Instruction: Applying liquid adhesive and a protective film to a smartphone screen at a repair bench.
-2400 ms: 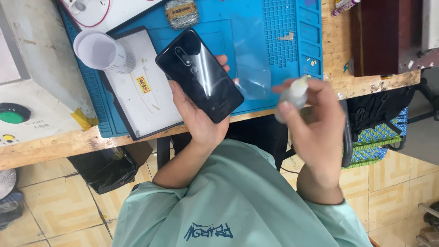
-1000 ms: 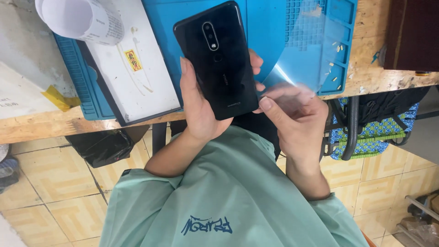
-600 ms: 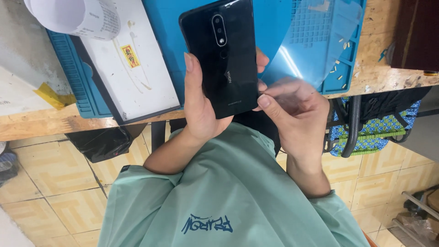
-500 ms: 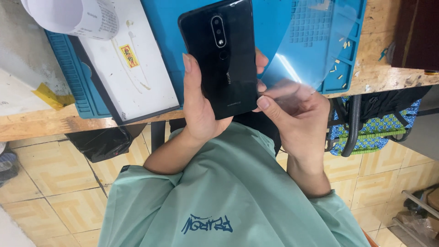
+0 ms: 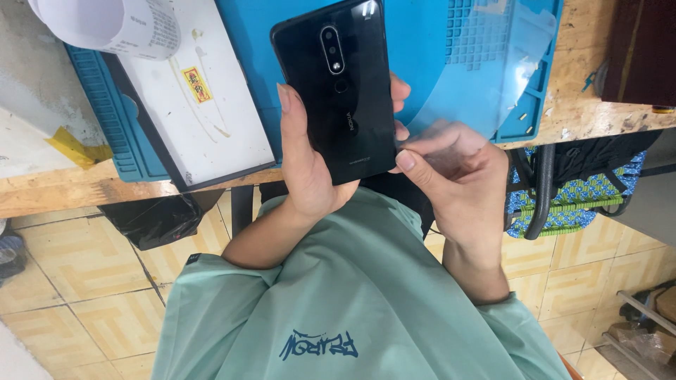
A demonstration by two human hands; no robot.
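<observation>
My left hand [image 5: 306,169] grips a black smartphone [image 5: 345,91] upright, its glossy back and camera facing me, thumb on its left edge and fingertips wrapped round the right edge. My right hand [image 5: 458,176] pinches the lower edge of a clear plastic film [image 5: 486,77] beside the phone's lower right corner. The film fans up and to the right over the blue work mat [image 5: 422,42]. Both hands hover over the near edge of the wooden bench [image 5: 91,193], above my green shirt.
On the mat's left lies a white panel with a dark rim [image 5: 204,119], with a white paper roll [image 5: 113,24] above it. A dark brown box [image 5: 644,49] stands far right. A stool with a blue woven seat [image 5: 584,190] stands under the bench.
Earlier my right hand held a small white object; now it holds the clear film at the phone. The phone has been turned from tilted to upright and appears larger.
</observation>
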